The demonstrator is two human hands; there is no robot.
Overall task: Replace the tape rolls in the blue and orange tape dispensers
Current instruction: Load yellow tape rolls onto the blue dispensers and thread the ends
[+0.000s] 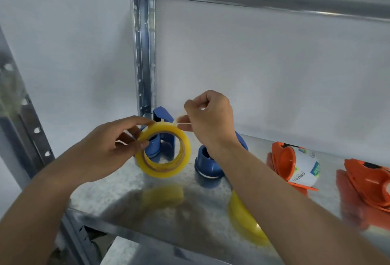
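Galvanized shelf [130, 197] scene, job looks early: left hand [109, 146] grips yellow tape roll [163, 151] in front of blue dispenser [163, 129], right hand [207, 121] pinches its free end; no blue part looks loaded yet, orange dispenser [295, 165] right of it carries a white roll, 2nd yellow roll [245, 219] waits.

The shelf [118, 203] is shiny grey metal with a speckled look, and it mirrors the things on it like a dull mirror. The yellow tape roll [163, 151] is smooth, glossy, see-through plastic with a brown paper ring inside. The blue dispensers [207, 164] and the orange dispensers [283, 162] by the right edge are smooth hard plastic.
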